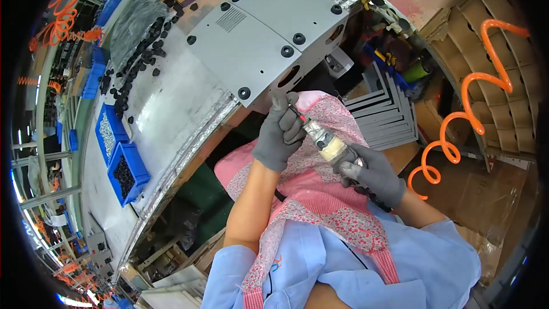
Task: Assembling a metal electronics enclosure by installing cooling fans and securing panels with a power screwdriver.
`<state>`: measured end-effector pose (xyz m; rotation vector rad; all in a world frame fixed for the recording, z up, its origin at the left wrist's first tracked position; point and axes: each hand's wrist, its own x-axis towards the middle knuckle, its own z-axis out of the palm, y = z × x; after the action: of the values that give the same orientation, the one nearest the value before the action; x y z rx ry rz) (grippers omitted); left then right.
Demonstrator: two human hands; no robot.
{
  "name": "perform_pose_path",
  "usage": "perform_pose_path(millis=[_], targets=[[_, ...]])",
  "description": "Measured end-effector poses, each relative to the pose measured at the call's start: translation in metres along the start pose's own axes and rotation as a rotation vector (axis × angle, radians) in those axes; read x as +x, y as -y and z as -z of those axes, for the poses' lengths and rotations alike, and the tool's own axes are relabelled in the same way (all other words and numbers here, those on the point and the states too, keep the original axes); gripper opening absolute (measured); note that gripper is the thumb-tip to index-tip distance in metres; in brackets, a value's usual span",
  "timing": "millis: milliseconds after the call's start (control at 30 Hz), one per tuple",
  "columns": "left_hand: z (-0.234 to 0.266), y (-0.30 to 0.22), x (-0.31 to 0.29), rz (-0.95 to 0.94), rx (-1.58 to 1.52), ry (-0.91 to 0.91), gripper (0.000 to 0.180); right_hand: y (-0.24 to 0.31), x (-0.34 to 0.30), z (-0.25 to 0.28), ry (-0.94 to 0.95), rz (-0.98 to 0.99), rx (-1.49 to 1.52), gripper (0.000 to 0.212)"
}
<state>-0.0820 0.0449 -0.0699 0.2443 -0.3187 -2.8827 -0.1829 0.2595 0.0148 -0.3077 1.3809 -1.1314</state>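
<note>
Driver (329, 144) gripped in right hand (373, 176); left hand (278, 134) curled at bit (299, 115); black feet (287, 51) already on grey casing (249, 37), fastening unclear.

Crumpled clear plastic (135, 27) lies at left; brown cardboard dividers (513, 115) stand at right.

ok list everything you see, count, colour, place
workbench: one, grey, left
metal casing: one, grey, on workbench
rubber feet: about ten, black, casing
loose feet: many, black, left
parts bins: two, blue, left
fasteners: many, silver and black, in bins
plastic bag: one, clear, upper left
frames: several, grey, right
coiled hoses: several, orange, both sides
power screwdriver: one, silver and cream, centre
floral apron: one, pink, centre
left hand: one, grey glove, by screwdriver tip
right hand: one, grey glove, around screwdriver
</note>
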Motion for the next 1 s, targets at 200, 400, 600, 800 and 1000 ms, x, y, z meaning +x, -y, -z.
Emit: perform_pose_path(millis=[200, 400, 600, 800, 1000], targets=[[-0.016, 0.011, 0.011, 0.063, 0.194, -0.15, 0.031, -0.013, 0.024, 0.003, -0.215, 0.362, -0.184, 0.063], [0.021, 0.02, 0.013, 0.032, 0.112, -0.487, 0.043, -0.012, 0.07, 0.023, -0.393, 0.328, -0.133, 0.067], [0.042, 0.007, -0.012, -0.035, 0.083, -0.483, 0.039, -0.018, 0.096, 0.038, -0.412, 0.468, -0.271, 0.067], [0.054, 0.004, -0.019, 0.053, 0.165, -0.4, 0.04, 0.006, 0.09, 0.036, -0.408, 0.374, -0.316, 0.063], [0.056, 0.004, -0.018, 0.036, 0.318, -0.417, 0.038, 0.027, 0.087, 0.036, -0.432, 0.183, -0.354, 0.06]])
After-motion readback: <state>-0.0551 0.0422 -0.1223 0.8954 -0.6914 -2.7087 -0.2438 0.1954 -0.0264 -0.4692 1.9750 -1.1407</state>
